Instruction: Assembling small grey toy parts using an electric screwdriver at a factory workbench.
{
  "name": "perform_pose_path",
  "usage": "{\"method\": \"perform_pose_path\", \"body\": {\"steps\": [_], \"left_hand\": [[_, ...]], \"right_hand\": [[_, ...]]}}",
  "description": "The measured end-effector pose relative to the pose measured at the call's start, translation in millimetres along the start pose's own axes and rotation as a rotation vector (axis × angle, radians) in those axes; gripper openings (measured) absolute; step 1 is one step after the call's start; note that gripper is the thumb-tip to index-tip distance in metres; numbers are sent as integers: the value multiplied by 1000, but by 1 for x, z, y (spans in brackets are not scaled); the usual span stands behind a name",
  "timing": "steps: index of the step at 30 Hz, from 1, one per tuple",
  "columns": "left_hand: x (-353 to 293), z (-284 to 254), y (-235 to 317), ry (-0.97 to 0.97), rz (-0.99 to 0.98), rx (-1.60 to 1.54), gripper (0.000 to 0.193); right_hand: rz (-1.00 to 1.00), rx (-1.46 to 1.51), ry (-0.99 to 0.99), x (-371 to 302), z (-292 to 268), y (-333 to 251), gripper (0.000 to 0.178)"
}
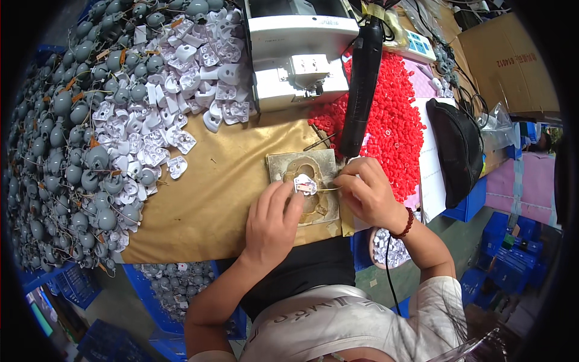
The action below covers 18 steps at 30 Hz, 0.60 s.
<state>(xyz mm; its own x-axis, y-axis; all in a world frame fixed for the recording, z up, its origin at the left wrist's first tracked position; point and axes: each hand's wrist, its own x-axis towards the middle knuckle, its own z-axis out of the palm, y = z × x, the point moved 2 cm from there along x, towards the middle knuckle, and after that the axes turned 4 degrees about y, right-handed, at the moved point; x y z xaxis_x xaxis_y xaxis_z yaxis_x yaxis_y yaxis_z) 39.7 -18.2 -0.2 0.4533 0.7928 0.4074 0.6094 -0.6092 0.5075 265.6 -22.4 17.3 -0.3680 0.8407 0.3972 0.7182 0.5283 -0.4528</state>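
Observation:
A square metal fixture with an oval hollow lies in front of me. In its hollow sits a small white plastic part, with a narrow pinkish strip on it. My left hand rests over the fixture's left side, fingers close together and fingertips on the white part's edge. From that part a thin pale wire runs right to my right hand. Its thumb and forefinger are pinched on the wire's end. A black electric screwdriver hangs just beyond the right hand.
Grey rounded housings with wires are heaped at left, beside white plastic parts. Red small pieces lie at right, near a black pouch. A white-and-silver machine stands at the back. Gold cloth covers the table.

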Motion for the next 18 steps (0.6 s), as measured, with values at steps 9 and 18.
{"method": "perform_pose_path", "body": {"steps": [9,18], "left_hand": [[-25,-29,-12,138,-50,-116,28],[-53,-32,-16,104,-87,-133,28]], "right_hand": [[44,526,-190,-4,1,-33,22],[16,462,-303,-17,16,-39,18]]}}
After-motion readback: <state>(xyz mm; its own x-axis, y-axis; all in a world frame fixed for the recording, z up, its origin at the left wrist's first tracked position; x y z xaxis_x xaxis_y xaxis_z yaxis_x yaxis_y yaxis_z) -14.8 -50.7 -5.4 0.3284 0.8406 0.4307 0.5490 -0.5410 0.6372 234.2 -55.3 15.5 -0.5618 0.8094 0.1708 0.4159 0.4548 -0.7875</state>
